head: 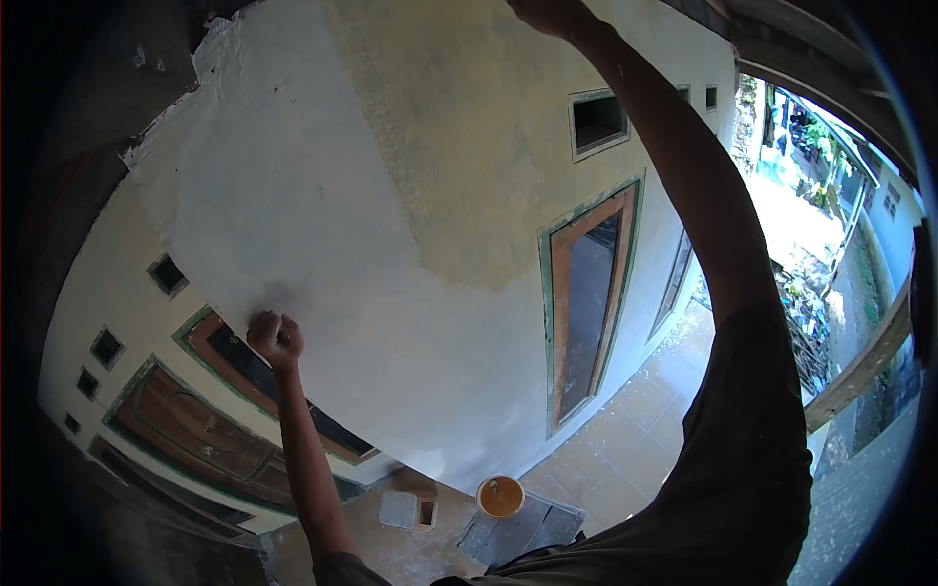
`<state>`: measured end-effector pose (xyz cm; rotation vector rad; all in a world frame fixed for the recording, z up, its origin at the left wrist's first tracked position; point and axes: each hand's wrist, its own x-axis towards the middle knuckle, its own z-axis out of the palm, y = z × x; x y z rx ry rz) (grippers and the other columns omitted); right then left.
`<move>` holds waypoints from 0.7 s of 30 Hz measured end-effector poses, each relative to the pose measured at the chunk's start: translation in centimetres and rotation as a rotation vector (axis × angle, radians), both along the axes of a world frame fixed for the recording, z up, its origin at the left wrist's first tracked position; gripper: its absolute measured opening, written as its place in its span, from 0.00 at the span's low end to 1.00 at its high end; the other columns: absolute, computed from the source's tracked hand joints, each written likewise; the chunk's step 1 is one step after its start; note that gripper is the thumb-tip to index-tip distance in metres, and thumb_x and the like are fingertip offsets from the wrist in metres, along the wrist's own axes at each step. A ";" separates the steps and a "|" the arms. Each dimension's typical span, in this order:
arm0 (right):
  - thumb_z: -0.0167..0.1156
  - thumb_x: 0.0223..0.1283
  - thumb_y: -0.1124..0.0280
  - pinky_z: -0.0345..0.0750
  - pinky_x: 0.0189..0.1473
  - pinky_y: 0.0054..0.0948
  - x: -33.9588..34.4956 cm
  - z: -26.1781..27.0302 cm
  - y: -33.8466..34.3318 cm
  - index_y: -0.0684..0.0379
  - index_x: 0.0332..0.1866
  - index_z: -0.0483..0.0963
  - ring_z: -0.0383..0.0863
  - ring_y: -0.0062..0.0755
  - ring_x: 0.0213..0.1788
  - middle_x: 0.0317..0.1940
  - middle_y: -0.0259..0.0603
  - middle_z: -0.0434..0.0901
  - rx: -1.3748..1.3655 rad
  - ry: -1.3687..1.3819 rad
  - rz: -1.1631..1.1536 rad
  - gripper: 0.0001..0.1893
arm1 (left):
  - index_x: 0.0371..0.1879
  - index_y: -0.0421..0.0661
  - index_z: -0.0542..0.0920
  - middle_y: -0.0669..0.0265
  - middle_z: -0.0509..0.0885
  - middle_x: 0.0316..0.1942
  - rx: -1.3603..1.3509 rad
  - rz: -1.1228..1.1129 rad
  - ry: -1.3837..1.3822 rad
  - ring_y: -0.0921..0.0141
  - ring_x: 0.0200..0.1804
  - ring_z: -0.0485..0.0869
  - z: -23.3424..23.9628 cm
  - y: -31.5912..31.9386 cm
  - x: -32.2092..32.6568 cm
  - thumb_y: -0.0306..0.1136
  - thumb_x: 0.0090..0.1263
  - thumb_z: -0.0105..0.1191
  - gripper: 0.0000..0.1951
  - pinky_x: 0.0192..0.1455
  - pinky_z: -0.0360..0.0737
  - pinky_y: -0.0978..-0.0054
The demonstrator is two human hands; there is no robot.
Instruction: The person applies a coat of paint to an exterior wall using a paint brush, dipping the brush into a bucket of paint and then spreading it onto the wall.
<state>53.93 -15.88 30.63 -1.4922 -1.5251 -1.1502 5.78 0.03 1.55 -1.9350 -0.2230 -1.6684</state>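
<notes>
A wall (308, 212) fills the middle of the head view, with whitish coating on its left and lower parts and a yellowish patch (454, 146) at the upper middle. My left hand (276, 338) is at the wall's left corner, its fingers curled against or close to the surface; nothing is seen in it. My right hand (549, 15) reaches up to the top edge of the view beside the yellowish patch. Its fingers are cut off by the frame, so whatever it may hold is hidden. Below, an orange-brown bucket (500, 497) stands near the wall's foot.
Grey boards (513, 531) lie beneath me by the bucket. A pale box-like object (408, 510) rests on the tiled floor (615, 469). A wood-framed window (586, 293) and a small vent opening (601, 123) are at right; a carved wooden door (198, 432) is at left. Rough ceiling edges run overhead.
</notes>
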 end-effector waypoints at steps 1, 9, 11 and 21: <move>0.53 0.60 0.67 0.75 0.47 0.42 0.4 -1.1 1.0 0.62 0.51 0.73 0.79 0.49 0.43 0.40 0.55 0.79 0.004 -0.055 0.014 0.16 | 0.10 0.46 0.56 0.64 0.56 0.09 0.015 -0.004 -0.005 0.62 0.12 0.60 -0.1 0.2 0.2 0.24 0.52 0.48 0.16 0.19 0.59 0.69; 0.51 0.62 0.69 0.78 0.36 0.46 -3.6 -17.4 2.1 0.54 0.60 0.67 0.81 0.51 0.31 0.24 0.52 0.78 -0.179 0.165 0.011 0.20 | 0.10 0.46 0.57 0.63 0.57 0.10 -0.023 0.038 -0.008 0.61 0.13 0.62 -0.1 0.1 -1.2 0.25 0.52 0.49 0.16 0.20 0.61 0.68; 0.50 0.62 0.70 0.78 0.28 0.45 -2.3 -24.3 1.8 0.53 0.61 0.65 0.80 0.47 0.23 0.18 0.46 0.74 -0.132 0.036 -0.008 0.20 | 0.10 0.46 0.57 0.63 0.57 0.09 -0.017 0.013 -0.018 0.61 0.13 0.62 -0.2 0.2 -0.5 0.24 0.52 0.49 0.16 0.20 0.60 0.68; 0.54 0.54 0.71 0.80 0.37 0.43 -3.4 -48.8 -6.5 0.58 0.48 0.75 0.83 0.49 0.32 0.28 0.51 0.80 -1.151 0.170 -0.049 0.15 | 0.10 0.45 0.57 0.63 0.58 0.10 -0.056 -0.006 0.025 0.61 0.13 0.61 0.0 0.3 -0.8 0.23 0.49 0.48 0.14 0.19 0.59 0.68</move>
